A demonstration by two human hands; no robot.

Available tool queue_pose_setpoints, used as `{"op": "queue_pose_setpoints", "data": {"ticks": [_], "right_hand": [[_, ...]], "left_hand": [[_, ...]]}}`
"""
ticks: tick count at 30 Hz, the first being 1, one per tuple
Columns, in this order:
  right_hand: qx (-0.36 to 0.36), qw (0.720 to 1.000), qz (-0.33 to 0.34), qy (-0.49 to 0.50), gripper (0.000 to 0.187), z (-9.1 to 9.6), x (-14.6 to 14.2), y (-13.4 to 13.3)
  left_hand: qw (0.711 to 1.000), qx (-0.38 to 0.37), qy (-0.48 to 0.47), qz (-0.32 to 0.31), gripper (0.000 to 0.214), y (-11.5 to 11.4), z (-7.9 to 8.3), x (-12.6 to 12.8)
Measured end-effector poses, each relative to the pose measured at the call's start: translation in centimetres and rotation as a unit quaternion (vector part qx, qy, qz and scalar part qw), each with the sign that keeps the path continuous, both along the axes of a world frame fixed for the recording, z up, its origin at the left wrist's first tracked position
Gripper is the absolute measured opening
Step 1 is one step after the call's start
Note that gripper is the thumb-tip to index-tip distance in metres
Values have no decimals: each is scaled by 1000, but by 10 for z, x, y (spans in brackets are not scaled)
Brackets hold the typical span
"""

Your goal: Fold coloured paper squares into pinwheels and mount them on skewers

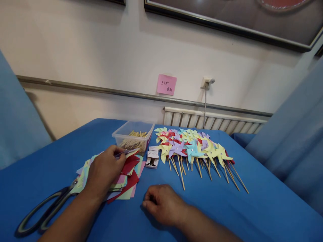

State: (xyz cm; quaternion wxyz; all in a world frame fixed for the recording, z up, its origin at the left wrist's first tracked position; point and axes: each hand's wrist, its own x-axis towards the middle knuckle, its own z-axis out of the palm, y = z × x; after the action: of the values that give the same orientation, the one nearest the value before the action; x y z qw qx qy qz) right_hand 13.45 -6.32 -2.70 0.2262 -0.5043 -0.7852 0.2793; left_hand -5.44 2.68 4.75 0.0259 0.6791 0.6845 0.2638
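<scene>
My left hand (104,169) rests over a stack of coloured paper squares (126,183) on the blue table and pinches the edge of a purple sheet (127,152) lifted from the top. My right hand (164,203) lies on the blue cloth near the front, fingers curled into a loose fist with nothing visible in it. A row of finished paper pinwheels on wooden sticks (194,149) lies to the right of the stack.
A clear plastic tub of wooden sticks (133,136) stands behind the paper. A small white box (152,159) sits between tub and pinwheels. Large scissors (47,208) lie at the left front. Blue chair backs flank the table (252,208).
</scene>
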Motion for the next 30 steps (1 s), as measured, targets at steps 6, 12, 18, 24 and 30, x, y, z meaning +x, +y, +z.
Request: {"op": "queue_pose_setpoints", "data": {"ticks": [6,12,18,24,30], "right_hand": [[68,996,-22,61,20,12,-2,-2],[113,993,4,29,42,17,-17,7],[121,992,47,-4,41,17,-35,16],[122,991,54,-8,37,15,-36,13],[131,989,62,-5,33,19,-34,12]], "left_hand": [[989,-84,72,-97,13,3,-9,3],[988,-71,77,-111,14,-6,-4,8],[992,-63,64,-92,18,-6,-1,9],[998,4,-42,-44,21,-6,3,10],[931,59,-358,-36,23,-14,5,20]]}}
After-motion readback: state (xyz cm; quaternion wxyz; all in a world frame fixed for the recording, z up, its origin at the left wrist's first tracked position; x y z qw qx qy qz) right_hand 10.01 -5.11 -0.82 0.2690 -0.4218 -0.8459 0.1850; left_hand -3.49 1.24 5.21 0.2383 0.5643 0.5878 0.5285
